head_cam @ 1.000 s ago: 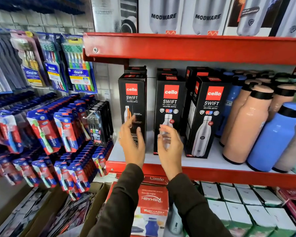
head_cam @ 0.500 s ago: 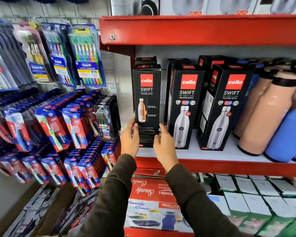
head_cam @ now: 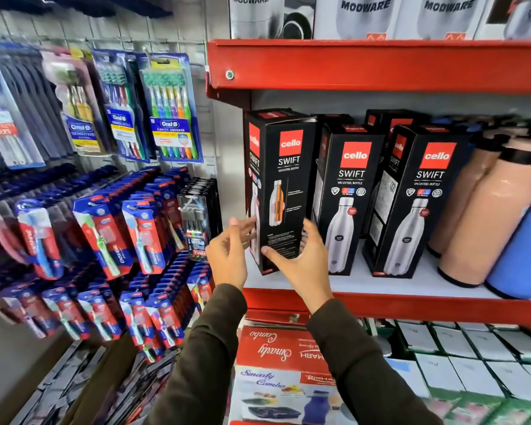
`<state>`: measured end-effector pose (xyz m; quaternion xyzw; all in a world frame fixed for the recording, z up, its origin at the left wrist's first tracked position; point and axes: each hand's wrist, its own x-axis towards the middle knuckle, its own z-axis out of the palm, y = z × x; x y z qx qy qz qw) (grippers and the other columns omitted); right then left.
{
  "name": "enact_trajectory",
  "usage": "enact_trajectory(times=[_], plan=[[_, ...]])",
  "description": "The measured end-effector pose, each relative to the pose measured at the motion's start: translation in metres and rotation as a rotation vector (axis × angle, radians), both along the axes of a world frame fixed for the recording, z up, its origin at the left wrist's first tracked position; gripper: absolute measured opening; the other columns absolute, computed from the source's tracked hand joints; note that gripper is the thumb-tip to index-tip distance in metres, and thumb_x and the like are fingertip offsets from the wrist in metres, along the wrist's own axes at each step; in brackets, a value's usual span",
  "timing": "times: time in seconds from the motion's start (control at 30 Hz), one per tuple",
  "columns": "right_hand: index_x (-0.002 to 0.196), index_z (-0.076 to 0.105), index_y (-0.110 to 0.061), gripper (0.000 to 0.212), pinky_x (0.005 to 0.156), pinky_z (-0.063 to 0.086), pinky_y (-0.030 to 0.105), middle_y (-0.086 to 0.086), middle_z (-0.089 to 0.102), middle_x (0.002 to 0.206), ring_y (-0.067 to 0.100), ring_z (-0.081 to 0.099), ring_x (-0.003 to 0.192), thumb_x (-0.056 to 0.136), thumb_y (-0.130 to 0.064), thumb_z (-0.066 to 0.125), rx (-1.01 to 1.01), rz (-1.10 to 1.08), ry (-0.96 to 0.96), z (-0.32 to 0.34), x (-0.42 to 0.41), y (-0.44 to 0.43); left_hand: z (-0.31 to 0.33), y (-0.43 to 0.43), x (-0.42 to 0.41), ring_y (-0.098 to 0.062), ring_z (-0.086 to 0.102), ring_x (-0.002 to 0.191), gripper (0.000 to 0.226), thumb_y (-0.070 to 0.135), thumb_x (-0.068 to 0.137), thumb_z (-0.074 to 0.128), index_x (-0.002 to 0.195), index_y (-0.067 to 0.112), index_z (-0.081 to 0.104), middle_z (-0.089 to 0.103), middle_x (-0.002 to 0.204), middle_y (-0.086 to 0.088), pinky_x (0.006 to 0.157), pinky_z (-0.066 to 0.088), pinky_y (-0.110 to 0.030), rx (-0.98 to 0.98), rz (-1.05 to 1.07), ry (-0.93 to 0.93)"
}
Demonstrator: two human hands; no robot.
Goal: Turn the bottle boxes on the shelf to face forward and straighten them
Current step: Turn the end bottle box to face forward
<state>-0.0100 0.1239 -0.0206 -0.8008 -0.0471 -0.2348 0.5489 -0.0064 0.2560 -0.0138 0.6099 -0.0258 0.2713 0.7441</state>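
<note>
The leftmost black bottle box stands at the left end of the red shelf, turned at an angle so that one corner points outward and two printed faces show at once: a narrow face on the left and a wider face with the red logo and a small bottle picture on the right. It leans a little and its top flap looks slightly lifted, though blur makes that hard to confirm. The person's left hand is at the box's lower left side with fingers spread and extended toward the narrow face; the fingertips appear to touch it, but contact is not certain. The right hand cups the lower right part of the box, thumb across the front face and fingers curled behind the right edge, so it grips the box loosely. Just beside it to the right stand the middle box and the right box, both upright with their bottle pictures showing. Further right are peach bottles and a blue bottle. Toothbrush packs hang on the wall rack left of the shelf.
</note>
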Motion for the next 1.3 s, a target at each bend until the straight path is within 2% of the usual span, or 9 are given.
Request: enact_trajectory(times=[0.17,0.27,0.37,0.47,0.63,0.77,0.9,1.13,1.3], plan=[[0.132,0.044,-0.029,0.095,0.098,0.054,0.039,-0.006,0.063,0.126,0.014,0.060,0.119,0.052,-0.059,0.086,0.022,-0.065,0.002,0.002,0.005,0.003,-0.003,0.002,0.000,-0.022,0.075,0.090,0.041,0.030,0.101,0.045,0.103,0.001,0.074,0.077,0.100,-0.010,0.083,0.060,-0.038,0.029,0.006,-0.049],[0.132,0.046,-0.025,0.086,0.101,0.051,0.032,-0.006,0.062,0.124,0.011,0.059,0.116,0.058,-0.038,0.088,0.030,-0.066,-0.003,0.005,0.006,0.001,-0.004,0.010,0.005,-0.019,0.074,0.089,0.031,0.026,0.101,0.048,0.118,0.011,0.068,0.075,0.102,-0.010,0.075,0.059,-0.025,0.067,-0.005,-0.054],[0.136,0.044,-0.021,0.084,0.102,0.045,0.018,-0.006,0.059,0.124,0.007,0.055,0.114,0.065,-0.024,0.088,0.044,0.003,0.007,0.007,0.006,0.001,-0.003,0.025,0.022,-0.012,0.064,0.105,0.036,0.024,0.099,0.051,0.134,0.028,0.054,0.065,0.126,0.003,0.087,0.049,-0.021,0.233,-0.063,0.020],[0.136,0.042,-0.025,0.083,0.107,0.046,0.029,-0.005,0.059,0.128,0.010,0.056,0.120,0.065,-0.030,0.084,0.025,0.029,-0.003,0.007,0.009,0.004,0.004,0.029,0.028,-0.009,0.054,0.118,0.030,0.018,0.102,0.043,0.124,0.037,0.050,0.058,0.122,0.016,0.090,0.040,-0.011,0.311,-0.279,0.149],[0.155,0.017,-0.022,0.099,0.120,0.033,0.040,0.001,0.037,0.154,0.014,0.035,0.144,0.077,-0.026,0.078,-0.050,0.089,0.014,0.003,0.014,0.002,-0.006,0.032,0.032,-0.017,0.054,0.128,0.035,0.017,0.102,0.040,0.132,0.031,0.051,0.059,0.135,0.001,0.113,0.041,-0.042,0.386,-0.339,0.128],[0.156,0.005,-0.029,0.096,0.123,0.026,0.044,-0.003,0.024,0.163,0.013,0.023,0.150,0.085,-0.025,0.070,-0.074,0.138,0.048,-0.001,0.017,-0.001,-0.010,0.029,0.028,-0.013,0.056,0.125,0.035,0.017,0.101,0.041,0.132,0.030,0.053,0.062,0.131,0.004,0.112,0.042,-0.046,0.386,-0.301,0.116],[0.156,0.011,-0.027,0.081,0.120,0.030,0.047,0.003,0.029,0.161,0.018,0.029,0.149,0.091,-0.016,0.058,-0.130,0.110,0.036,-0.006,0.021,-0.004,-0.012,0.023,0.024,-0.004,0.059,0.117,0.043,0.013,0.100,0.047,0.114,0.052,0.055,0.064,0.121,0.016,0.109,0.045,-0.042,0.364,-0.255,0.117],[0.155,0.013,-0.027,0.075,0.118,0.034,0.046,0.005,0.035,0.158,0.024,0.037,0.144,0.094,-0.002,0.049,-0.178,0.111,0.046,-0.004,0.023,-0.004,-0.014,0.012,0.020,-0.001,0.057,0.113,0.038,0.009,0.099,0.047,0.135,0.021,0.048,0.060,0.126,0.003,0.098,0.045,-0.015,0.362,-0.197,0.082],[0.156,0.013,-0.024,0.072,0.118,0.034,0.044,0.007,0.037,0.157,0.024,0.038,0.143,0.096,0.001,0.045,-0.175,0.110,0.065,-0.003,0.023,-0.003,-0.024,0.007,0.023,0.016,0.053,0.110,0.038,0.012,0.099,0.048,0.136,0.018,0.050,0.061,0.128,0.004,0.090,0.045,-0.003,0.399,-0.127,0.095]])
